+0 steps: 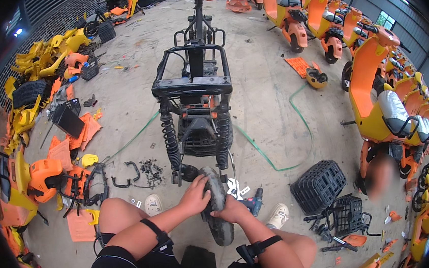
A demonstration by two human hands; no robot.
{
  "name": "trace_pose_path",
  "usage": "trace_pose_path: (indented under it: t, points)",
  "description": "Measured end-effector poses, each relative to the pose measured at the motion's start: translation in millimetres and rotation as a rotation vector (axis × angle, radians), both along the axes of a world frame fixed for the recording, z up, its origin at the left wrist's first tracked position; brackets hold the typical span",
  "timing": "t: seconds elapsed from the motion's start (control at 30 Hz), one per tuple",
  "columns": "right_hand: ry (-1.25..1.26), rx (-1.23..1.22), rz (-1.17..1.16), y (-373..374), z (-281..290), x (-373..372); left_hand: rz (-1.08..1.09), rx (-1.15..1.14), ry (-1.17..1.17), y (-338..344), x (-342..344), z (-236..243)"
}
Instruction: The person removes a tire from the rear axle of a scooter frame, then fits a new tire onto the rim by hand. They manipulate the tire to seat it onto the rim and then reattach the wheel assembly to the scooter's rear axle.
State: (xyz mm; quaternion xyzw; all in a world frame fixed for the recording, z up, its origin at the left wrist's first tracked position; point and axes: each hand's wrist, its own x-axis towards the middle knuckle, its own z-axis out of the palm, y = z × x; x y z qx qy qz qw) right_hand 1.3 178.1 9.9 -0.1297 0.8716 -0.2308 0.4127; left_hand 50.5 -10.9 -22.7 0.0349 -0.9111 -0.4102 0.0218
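Note:
A black-tyred scooter wheel (pixel 220 230) stands upright between my knees, at the rear of a stripped scooter frame (pixel 192 87). My left hand (pixel 195 195) lies against the tyre's left side, its fingers curled onto the tread. Lower down, my right hand (pixel 230 210) grips the tyre from the right. Just beyond the wheel hang two coil-spring shock absorbers, a left one (pixel 169 133) and a right one (pixel 223 135). The wheel's top sits between their lower ends; whether it is fastened to the frame cannot be seen.
A cordless drill (pixel 256 202) lies right of the wheel. Small dark fasteners (pixel 150 173) are scattered to the left. Black baskets (pixel 318 186) sit at right, near a parked scooter (pixel 365 101). Orange and yellow panels (pixel 88 130) pile up at left. A green hose (pixel 259 149) crosses the floor.

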Motion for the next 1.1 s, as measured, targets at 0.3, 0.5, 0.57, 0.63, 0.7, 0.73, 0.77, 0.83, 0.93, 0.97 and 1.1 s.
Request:
trace_pose_path:
  t: [0.3, 0.5, 0.57, 0.63, 0.7, 0.73, 0.77, 0.83, 0.93, 0.97, 1.1]
  points:
    - [0.07, 0.066, -0.01, -0.9, 7.0, -10.4, -0.149, -0.028, -0.193, 5.6, 37.2, -18.6]
    - [0.11, 0.057, -0.045, -2.7, -0.1, -4.3, -0.331, -0.167, -0.309, 9.6, 49.6, -27.7]
    - [0.134, 0.05, -0.061, -4.0, 4.2, 0.3, -0.418, -0.24, -0.319, 8.1, 52.0, -26.7]
    - [0.143, 0.074, -0.073, -3.8, 6.9, 1.9, -0.483, -0.297, -0.341, 7.2, 53.8, -24.4]
    - [0.169, 0.095, -0.081, -1.8, 5.2, 3.3, -0.526, -0.338, -0.377, 7.3, 55.0, -20.8]
    - [0.192, 0.106, -0.083, 1.0, 2.2, 3.6, -0.536, -0.333, -0.393, 7.5, 55.4, -20.9]
    - [0.215, 0.116, -0.085, 4.0, -0.3, 3.7, -0.546, -0.329, -0.409, 7.3, 55.7, -21.4]
    - [0.234, 0.124, -0.095, 11.0, -3.8, 2.9, -0.562, -0.324, -0.429, 6.2, 56.3, -24.7]
    - [0.275, 0.123, -0.075, 20.7, -10.4, -1.2, -0.58, -0.327, -0.438, 5.0, 56.4, -31.4]
    - [0.29, 0.122, -0.064, 22.8, -12.0, -1.9, -0.584, -0.329, -0.441, 5.3, 55.6, -32.0]
    - [0.258, 0.132, -0.072, 17.9, -8.2, -0.4, -0.588, -0.347, -0.441, 5.8, 53.8, -31.2]
